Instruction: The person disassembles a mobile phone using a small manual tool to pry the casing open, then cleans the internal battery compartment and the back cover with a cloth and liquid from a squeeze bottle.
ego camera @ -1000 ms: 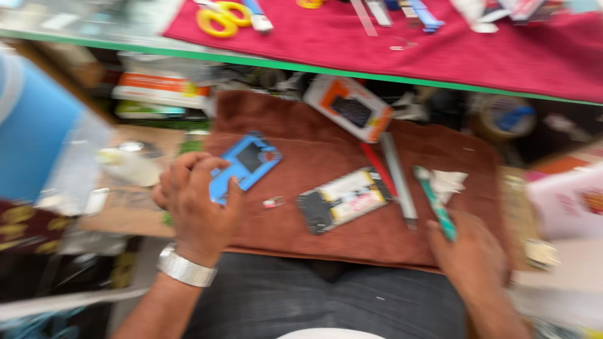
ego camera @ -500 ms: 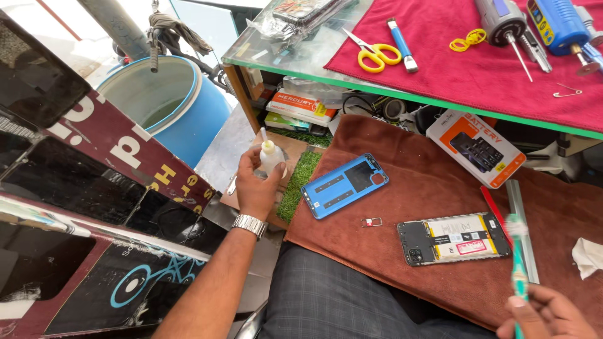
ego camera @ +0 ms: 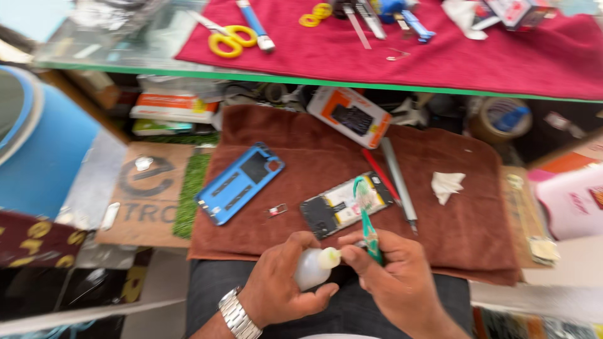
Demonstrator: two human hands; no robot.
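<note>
Head view, left hand (ego camera: 276, 285) gripping bottle (ego camera: 312, 268), nozzle pointing right, toothbrush (ego camera: 365, 216) upright.

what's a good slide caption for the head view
Left hand holds a small bottle, right hand a green toothbrush, over an opened phone.

"What can't be made out?"
"The small white plastic bottle (ego camera: 312, 269) is mostly wrapped by the left hand (ego camera: 281, 284). The green toothbrush's (ego camera: 367, 220) handle end vanishes inside the right hand (ego camera: 392, 273)."
"And the edges?"
"The big blue plastic drum (ego camera: 38, 141) is cut off at left."
</note>
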